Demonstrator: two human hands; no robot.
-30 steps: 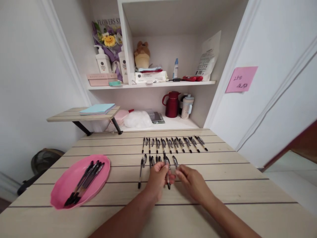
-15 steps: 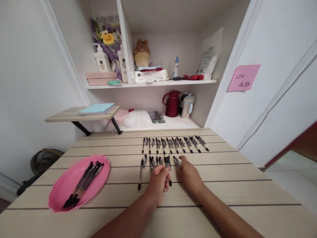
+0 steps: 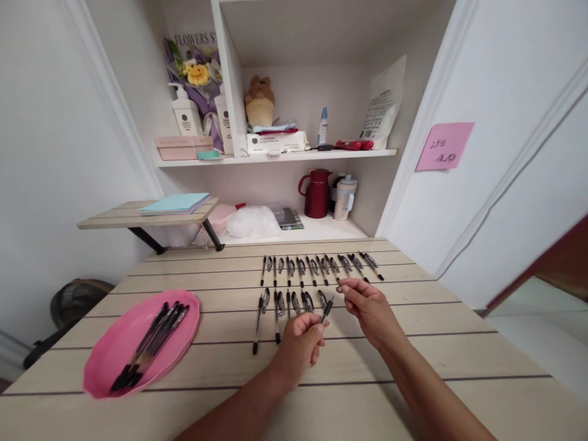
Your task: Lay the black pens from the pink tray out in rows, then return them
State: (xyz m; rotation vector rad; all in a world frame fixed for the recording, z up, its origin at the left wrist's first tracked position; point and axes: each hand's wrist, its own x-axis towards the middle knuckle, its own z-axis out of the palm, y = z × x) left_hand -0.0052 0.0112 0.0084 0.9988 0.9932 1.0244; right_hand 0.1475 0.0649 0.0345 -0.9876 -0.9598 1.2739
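Note:
My left hand is closed around a black pen, its bare tip pointing up and right. To its right, my right hand pinches a small dark piece, seemingly a pen cap, mostly hidden by the fingertips. Just left of these fingers, a loose pen cap lies on the table. A nearer row of uncapped pens with caps beside them is partly covered by my left hand. Behind it runs a farther row of pens and caps. Several pens lie in a pink oval tray.
A small raised wooden stand holding blue paper is at the back left of the wooden table. Behind the table, shelves hold a red jug, a light cup and a plastic bag.
My left hand has brought the pen to the right, away from the nearer row. My right hand has lifted slightly and now pinches a small piece. The view has shifted slightly.

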